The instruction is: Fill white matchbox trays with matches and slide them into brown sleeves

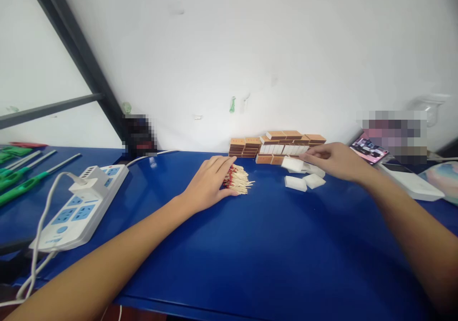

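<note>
My left hand (209, 182) lies on the blue table with its fingers extended and thumb apart. It curves around the red-headed end of a pile of wooden matches (240, 180), touching it and hiding part of it. My right hand (332, 160) is over on the right, its thumb and forefinger pinched at the edge of a white matchbox tray (292, 163). Several more white trays lie under and in front of that one, including a loose tray (296, 183) nearer to me. Right behind them stand stacked brown matchboxes (286, 135) against the wall.
On the left, a white power strip (86, 211) with a plugged-in adapter and cable lies beside green-handled tools (25, 187). A white device (411, 180) and a lit screen (368, 148) are at the right. The blue table (257, 254) meets the wall at the back.
</note>
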Demonstrator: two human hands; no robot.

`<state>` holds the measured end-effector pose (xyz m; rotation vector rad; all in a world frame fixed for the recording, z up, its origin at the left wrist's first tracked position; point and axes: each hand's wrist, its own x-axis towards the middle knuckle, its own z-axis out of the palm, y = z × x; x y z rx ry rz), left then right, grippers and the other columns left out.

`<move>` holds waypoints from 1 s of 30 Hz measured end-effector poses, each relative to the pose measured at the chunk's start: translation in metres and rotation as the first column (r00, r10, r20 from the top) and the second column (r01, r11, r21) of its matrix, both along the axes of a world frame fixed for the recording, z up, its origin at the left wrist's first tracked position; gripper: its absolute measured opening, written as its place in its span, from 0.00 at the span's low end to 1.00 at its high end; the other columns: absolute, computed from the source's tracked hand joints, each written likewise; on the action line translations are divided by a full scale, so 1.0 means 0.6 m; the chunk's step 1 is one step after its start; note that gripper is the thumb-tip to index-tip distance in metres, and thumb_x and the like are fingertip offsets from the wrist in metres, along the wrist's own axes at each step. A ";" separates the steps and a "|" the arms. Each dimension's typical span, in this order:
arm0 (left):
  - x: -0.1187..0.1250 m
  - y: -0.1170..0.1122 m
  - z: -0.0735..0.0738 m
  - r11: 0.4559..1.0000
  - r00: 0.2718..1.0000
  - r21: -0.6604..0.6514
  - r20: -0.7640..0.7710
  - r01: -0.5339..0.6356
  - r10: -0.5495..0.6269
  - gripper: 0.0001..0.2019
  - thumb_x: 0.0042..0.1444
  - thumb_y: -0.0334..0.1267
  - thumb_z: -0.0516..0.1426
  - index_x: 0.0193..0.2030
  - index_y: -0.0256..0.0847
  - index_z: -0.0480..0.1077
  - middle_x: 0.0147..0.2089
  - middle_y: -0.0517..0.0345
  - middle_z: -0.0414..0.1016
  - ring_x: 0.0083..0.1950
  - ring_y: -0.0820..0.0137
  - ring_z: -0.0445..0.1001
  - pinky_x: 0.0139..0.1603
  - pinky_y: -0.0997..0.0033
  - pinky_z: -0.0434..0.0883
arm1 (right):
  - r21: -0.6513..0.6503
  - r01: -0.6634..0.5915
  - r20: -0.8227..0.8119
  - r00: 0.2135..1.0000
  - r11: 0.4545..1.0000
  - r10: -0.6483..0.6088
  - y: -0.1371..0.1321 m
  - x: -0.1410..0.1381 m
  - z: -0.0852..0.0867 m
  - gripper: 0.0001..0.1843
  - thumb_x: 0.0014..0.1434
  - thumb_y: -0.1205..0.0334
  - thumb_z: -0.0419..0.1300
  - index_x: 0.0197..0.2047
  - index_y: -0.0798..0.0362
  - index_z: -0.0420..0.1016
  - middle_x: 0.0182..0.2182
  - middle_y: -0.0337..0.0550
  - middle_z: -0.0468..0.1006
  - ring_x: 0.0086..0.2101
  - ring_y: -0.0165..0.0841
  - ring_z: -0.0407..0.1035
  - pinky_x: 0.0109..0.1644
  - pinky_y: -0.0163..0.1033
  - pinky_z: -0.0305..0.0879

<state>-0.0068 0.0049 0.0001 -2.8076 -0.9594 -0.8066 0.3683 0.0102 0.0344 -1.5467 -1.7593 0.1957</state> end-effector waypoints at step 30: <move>0.002 -0.009 0.008 0.998 0.999 0.039 0.034 0.041 -0.043 0.30 0.63 0.55 0.62 0.64 0.40 0.64 0.60 0.44 0.73 0.61 0.53 0.70 0.62 0.50 0.68 | 0.019 -0.188 0.757 0.644 0.982 0.109 0.115 -0.261 0.068 0.08 0.65 0.63 0.57 0.46 0.57 0.74 0.36 0.54 0.81 0.34 0.41 0.73 0.33 0.41 0.54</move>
